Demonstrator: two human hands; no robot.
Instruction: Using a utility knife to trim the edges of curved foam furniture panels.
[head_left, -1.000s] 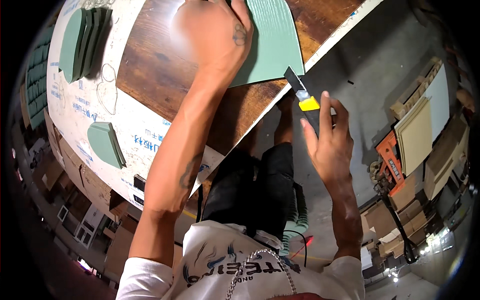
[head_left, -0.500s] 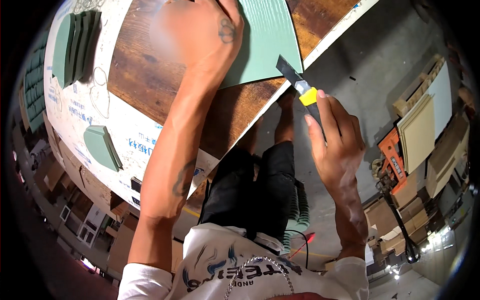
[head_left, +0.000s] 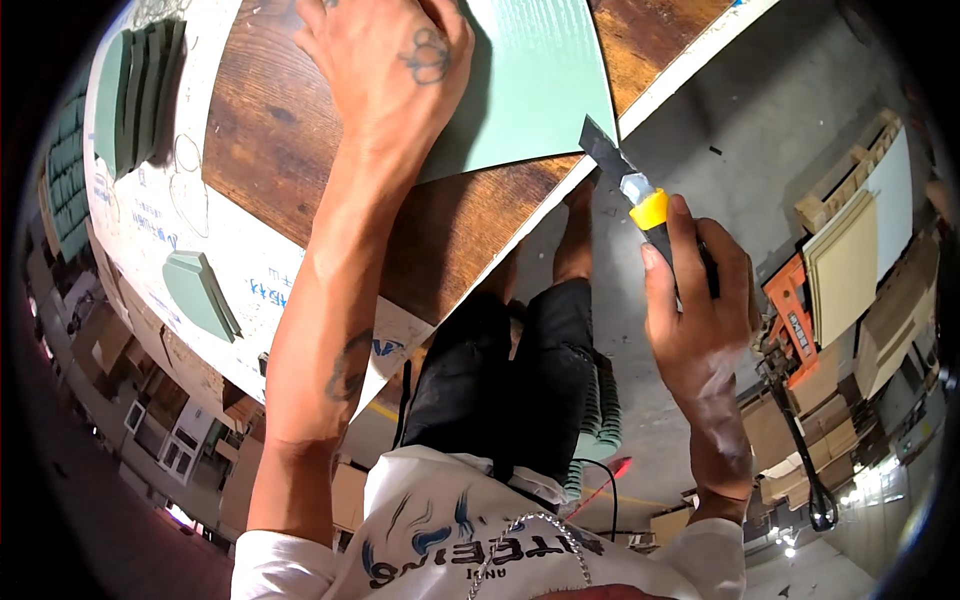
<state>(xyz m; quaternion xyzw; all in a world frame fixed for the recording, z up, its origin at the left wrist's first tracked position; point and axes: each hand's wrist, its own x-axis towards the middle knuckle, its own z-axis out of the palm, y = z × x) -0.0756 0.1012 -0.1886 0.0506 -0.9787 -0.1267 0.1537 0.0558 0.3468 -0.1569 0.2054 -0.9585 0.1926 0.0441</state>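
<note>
My right hand (head_left: 705,310) is closed round a utility knife (head_left: 650,210) with a black handle, a yellow collar and a dark, extended blade. The blade tip points up and left, near the right edge of a glossy light-green sheet (head_left: 530,90). That sheet lies on a brown wood-grain board (head_left: 470,235). At the top edge my left hand (head_left: 395,75) is palm down, over the sheet's left part and the board. Its fingers are spread where they show; some tips are cut off by the frame.
Green curved pieces stand in a stack (head_left: 140,95) on the white printed tabletop (head_left: 130,215), with a smaller stack (head_left: 200,295) nearer me. Beyond the table edge, the grey floor holds an orange pallet jack (head_left: 790,315) and leaning panels (head_left: 845,265).
My right hand and the knife have shifted right and slightly down, away from the sheet's corner. My left hand has moved slightly left and up, its fingers more spread.
</note>
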